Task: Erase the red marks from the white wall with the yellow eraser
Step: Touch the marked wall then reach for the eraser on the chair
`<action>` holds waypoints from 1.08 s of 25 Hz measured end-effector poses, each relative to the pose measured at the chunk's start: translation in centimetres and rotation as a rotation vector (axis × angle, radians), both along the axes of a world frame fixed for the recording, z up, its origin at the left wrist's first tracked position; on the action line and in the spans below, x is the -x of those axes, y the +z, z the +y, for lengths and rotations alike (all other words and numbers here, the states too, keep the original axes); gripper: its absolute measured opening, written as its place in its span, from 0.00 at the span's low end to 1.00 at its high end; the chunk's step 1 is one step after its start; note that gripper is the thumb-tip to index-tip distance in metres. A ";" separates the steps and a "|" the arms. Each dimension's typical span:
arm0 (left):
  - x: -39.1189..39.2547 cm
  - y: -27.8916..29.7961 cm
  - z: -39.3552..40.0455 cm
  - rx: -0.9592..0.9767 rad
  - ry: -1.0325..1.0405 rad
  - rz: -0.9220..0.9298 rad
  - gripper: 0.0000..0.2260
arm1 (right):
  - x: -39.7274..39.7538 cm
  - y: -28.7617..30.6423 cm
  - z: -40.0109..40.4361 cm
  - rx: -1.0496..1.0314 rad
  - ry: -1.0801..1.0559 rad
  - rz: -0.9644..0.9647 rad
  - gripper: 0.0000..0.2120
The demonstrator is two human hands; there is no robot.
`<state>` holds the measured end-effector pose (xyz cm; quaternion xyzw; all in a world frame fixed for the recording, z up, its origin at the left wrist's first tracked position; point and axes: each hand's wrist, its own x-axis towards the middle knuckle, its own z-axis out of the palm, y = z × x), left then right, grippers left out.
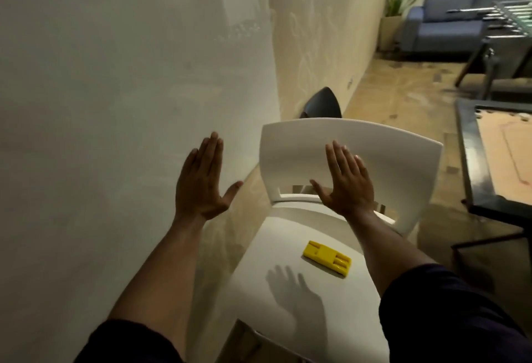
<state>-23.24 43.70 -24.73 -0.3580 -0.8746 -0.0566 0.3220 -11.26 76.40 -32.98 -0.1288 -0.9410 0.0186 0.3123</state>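
Observation:
The yellow eraser [327, 258] lies flat on the seat of a white chair [290, 299], below and between my hands. My left hand [203, 182] is held up flat with fingers together and thumb out, close to the white wall [121, 103]; whether it touches the wall I cannot tell. My right hand [347, 182] is raised flat in front of the chair's backrest, thumb spread, holding nothing. No red marks stand out on the wall; only faint pale smudges show farther along it.
A black chair [322, 103] stands behind the white one, against the wall. A dark-framed game table [472, 161] is at the right. A blue sofa [452, 23], a potted plant [395, 2] and a foosball table [509, 20] are at the far end.

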 end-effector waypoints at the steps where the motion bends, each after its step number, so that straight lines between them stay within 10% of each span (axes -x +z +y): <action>1: -0.2 -1.6 1.8 0.024 -0.038 -0.038 0.43 | -1.2 -1.4 0.9 0.011 -0.030 -0.023 0.41; 17: -6.3 -23.7 15.7 0.631 -0.214 -0.749 0.42 | -10.6 -18.0 0.8 0.271 0.025 -0.587 0.41; 27: -6.9 -29.0 18.3 0.569 -0.252 -0.849 0.37 | -8.4 -22.6 -0.4 0.422 0.027 -0.633 0.31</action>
